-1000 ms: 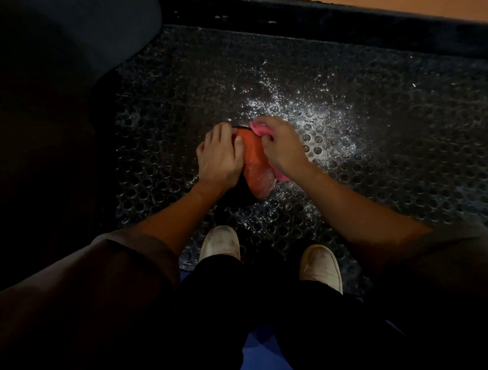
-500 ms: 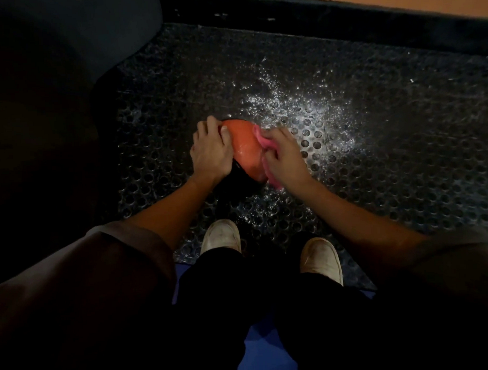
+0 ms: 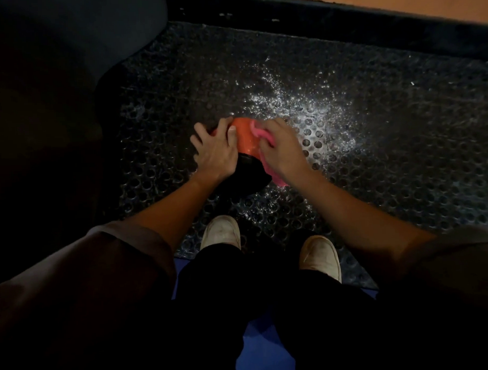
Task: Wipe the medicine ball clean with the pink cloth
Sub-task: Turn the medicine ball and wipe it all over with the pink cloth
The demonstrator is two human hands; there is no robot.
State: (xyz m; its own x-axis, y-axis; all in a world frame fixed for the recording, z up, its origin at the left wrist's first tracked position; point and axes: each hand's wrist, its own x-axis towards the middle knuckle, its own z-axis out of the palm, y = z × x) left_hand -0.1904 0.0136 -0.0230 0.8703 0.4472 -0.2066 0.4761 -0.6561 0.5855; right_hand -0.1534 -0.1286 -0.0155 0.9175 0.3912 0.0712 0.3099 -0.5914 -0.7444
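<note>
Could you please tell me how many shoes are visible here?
2. One off-white shoe stands on the black perforated rubber mat, left of centre; the other off-white shoe is to its right, lower in the frame.

A single wide-angle camera worn on the person's head looks forward and steeply down, close over the black perforated rubber mat [image 3: 402, 165]. The left hand [image 3: 217, 152] reaches in from 8 o'clock and the right hand [image 3: 280, 147], holding the crumpled pink cloth [image 3: 256, 130], from 4. They meet just above centre on the round orange-and-black medicine ball [image 3: 245, 137]. White shoes [image 3: 221, 232] sit toward 6, and a tan wooden floor strip [image 3: 397, 2] lies at 1.
</note>
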